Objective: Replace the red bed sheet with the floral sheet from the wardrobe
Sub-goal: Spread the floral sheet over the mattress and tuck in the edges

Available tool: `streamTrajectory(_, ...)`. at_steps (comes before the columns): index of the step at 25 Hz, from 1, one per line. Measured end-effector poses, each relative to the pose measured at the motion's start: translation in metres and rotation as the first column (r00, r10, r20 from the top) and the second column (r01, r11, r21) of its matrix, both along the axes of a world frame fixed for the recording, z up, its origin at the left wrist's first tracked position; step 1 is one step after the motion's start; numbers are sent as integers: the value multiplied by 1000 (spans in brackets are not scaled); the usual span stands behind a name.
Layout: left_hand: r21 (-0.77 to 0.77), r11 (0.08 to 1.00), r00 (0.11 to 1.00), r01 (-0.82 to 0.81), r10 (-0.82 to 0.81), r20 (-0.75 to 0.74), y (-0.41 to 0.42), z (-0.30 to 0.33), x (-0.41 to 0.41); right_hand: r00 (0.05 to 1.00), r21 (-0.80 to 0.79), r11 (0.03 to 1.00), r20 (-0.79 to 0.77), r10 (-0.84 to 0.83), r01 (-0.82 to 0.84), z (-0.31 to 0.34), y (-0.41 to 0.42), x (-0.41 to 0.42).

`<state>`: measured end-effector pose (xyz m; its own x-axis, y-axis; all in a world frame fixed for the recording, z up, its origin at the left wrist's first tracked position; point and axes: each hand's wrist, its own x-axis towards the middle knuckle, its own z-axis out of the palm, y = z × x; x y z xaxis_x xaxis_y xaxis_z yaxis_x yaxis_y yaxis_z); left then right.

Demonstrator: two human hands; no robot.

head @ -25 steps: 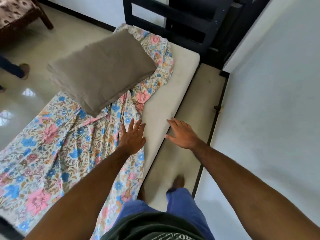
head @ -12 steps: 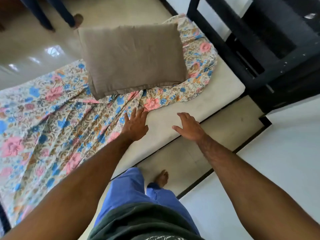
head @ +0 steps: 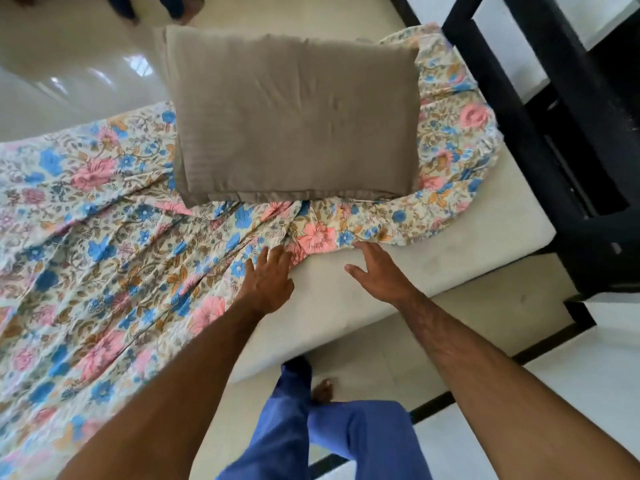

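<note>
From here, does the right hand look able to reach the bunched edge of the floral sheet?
Probably yes. The right hand is open over bare mattress, fingertips almost at the floral sheet edge, with nothing between them. The pillow lies farther back.

arms bare, no sleeves | blue trousers (head: 349, 441) | barefoot (head: 322, 389)

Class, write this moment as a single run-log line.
floral sheet: bunched, mattress edge bare | pillow: on sheet | left hand: open on sheet | right hand: open at sheet edge
</note>
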<state>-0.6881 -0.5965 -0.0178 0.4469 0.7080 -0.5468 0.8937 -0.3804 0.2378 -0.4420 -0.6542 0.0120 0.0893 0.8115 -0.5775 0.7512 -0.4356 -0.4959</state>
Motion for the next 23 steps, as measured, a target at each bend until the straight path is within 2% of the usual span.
streamTrajectory(2,-23,999,999,-44,44,16,23,-45,13,995,-16,996,-59,-86,85,-43,32,9)
streamTrajectory(5,-36,971,968,-234,237,87,60,-97,30,964,-40,978,-169,-208,204,-94,77,17)
streamTrajectory(8,-5,900,889,-436,432,155,110,-123,29,847,-116,902,-310,-431,417,-133,129,26)
streamTrajectory(10,55,826,814,-561,538,220,155,-134,23,682,-220,799,-426,-594,559,-157,170,37)
streamTrajectory(13,203,676,701,-708,642,309,227,-122,9,313,-463,602,-558,-768,651,-173,216,47)
streamTrajectory(14,215,651,684,-728,664,302,245,-115,2,187,-531,536,-574,-797,656,-175,226,47)
streamTrajectory(16,174,679,698,-714,667,260,269,-105,-6,-11,-584,428,-599,-801,690,-170,241,42)
streamTrajectory(19,59,755,747,-653,630,212,275,-107,-2,-240,-612,241,-597,-765,753,-156,258,30)
streamTrajectory(21,6,765,753,-643,632,184,270,-114,3,-342,-630,187,-619,-707,754,-145,263,18)
streamTrajectory(23,-58,731,712,-680,677,185,268,-121,5,-404,-652,192,-645,-648,733,-139,267,9)
